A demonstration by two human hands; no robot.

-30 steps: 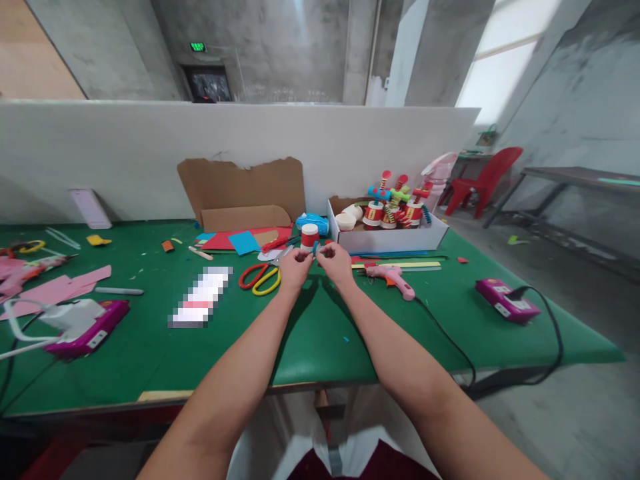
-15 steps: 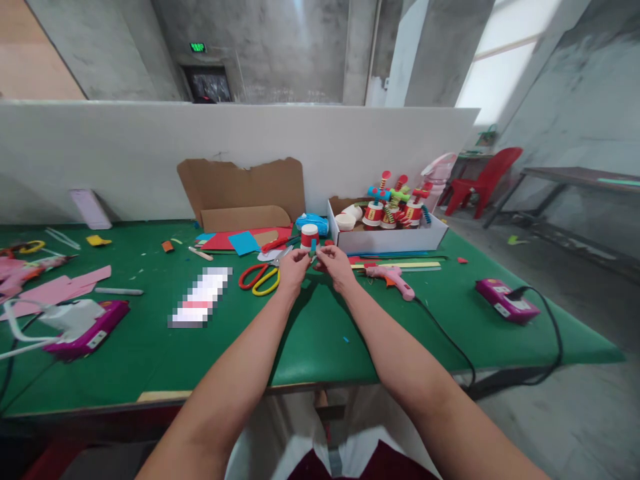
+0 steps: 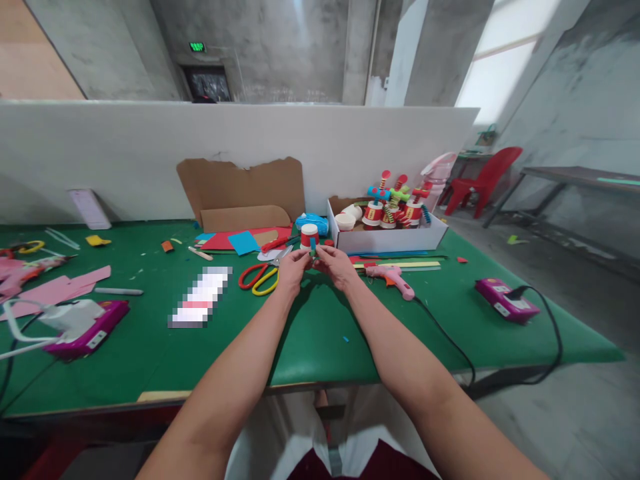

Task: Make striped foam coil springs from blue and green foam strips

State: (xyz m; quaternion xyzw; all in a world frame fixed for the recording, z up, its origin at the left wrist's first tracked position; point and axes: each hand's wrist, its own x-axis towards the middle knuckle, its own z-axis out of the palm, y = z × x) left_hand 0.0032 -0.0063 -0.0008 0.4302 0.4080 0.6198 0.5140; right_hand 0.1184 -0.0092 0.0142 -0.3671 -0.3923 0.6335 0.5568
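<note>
My left hand point(image 3: 294, 270) and my right hand point(image 3: 336, 267) meet over the middle of the table, fingertips pinched together. Between them is a small blue-green strip point(image 3: 313, 245), its lower part partly covered by the fingers. Just behind it stands an upside-down red and white paper cup point(image 3: 309, 231); whether the strip touches the cup I cannot tell. Scissors point(image 3: 267, 277) with red and yellow handles lie beside my left hand. A pink glue gun point(image 3: 393, 277) rests to the right of my right hand.
A white box point(image 3: 395, 241) at the back right holds several cup figures point(image 3: 374, 213). Coloured paper point(image 3: 243, 243) lies behind the scissors, before cardboard point(image 3: 250, 190). Purple power blocks stand left point(image 3: 95, 330) and right point(image 3: 506, 301). The glue gun's cord point(image 3: 445, 333) runs over the front edge.
The fingers of both hands have shifted slightly around the blue-green strip, and the strip sits a touch higher against the cup's front. The cup and other things stay in place.
</note>
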